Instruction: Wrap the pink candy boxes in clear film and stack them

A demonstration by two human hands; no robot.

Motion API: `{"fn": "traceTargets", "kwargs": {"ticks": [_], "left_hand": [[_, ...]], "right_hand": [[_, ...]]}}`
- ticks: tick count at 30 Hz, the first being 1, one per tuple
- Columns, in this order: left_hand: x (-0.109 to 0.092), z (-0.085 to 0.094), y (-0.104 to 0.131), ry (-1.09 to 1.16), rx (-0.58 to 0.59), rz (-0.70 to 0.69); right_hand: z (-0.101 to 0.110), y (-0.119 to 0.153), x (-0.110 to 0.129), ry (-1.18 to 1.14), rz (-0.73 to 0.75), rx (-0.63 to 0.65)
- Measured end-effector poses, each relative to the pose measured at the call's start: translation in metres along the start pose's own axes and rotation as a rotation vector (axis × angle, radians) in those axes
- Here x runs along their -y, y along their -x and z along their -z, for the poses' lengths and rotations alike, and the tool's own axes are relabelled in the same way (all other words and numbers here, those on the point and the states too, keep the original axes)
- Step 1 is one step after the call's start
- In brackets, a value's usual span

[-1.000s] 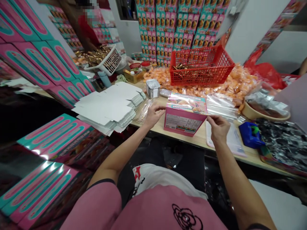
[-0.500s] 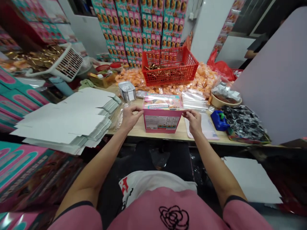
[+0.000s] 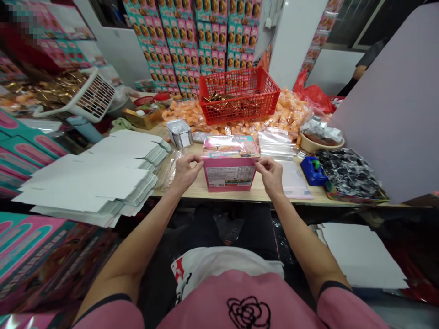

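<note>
Pink box (image 3: 230,176) sits between left hand (image 3: 187,173) and right hand (image 3: 272,176), each grip pinched closed at an upper near corner.

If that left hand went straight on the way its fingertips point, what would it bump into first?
Most likely the pink box: the left hand has its fingertips at the box's upper left edge, seemingly touching, though exact contact is hard to tell.

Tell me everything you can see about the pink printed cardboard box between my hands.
The pink printed cardboard box stands, apparently closed, on the pale wooden table near the front edge. Its glossy top shows colourful printing; the near side has a pale text panel. Your bare left hand touches its upper left corner, your right hand its upper right.
</note>
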State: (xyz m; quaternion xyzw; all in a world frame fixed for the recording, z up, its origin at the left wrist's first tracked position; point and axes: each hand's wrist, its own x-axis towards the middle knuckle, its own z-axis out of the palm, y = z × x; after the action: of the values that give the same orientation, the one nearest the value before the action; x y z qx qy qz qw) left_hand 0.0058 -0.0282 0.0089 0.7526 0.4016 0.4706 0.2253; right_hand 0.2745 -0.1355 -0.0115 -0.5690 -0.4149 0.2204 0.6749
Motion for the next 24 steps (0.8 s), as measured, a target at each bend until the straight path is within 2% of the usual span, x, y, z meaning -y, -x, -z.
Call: {"fn": "traceTargets", "kwargs": {"ticks": [7,12,14,19,24], "left_hand": [[-0.007,-0.001,-0.001,-0.017,0.012,0.017],[-0.009,-0.001,-0.001,-0.023,0.016,-0.007],[-0.01,-0.001,-0.001,-0.03,0.014,0.004],[-0.012,0.001,-0.002,-0.037,0.029,0.042],[-0.011,0.002,-0.003,-0.026,0.055,0.031]], "right_hand": [[0.014,0.005,0.021,-0.278,-0.215,0.228],[0.028,0.006,0.03,-0.368,-0.324,0.379],[0.03,0.006,0.027,-0.356,-0.277,0.371],[0.028,0.008,0.016,-0.258,-0.026,0.164],[0.025,0.012,0.025,-0.369,-0.124,0.26]]}}
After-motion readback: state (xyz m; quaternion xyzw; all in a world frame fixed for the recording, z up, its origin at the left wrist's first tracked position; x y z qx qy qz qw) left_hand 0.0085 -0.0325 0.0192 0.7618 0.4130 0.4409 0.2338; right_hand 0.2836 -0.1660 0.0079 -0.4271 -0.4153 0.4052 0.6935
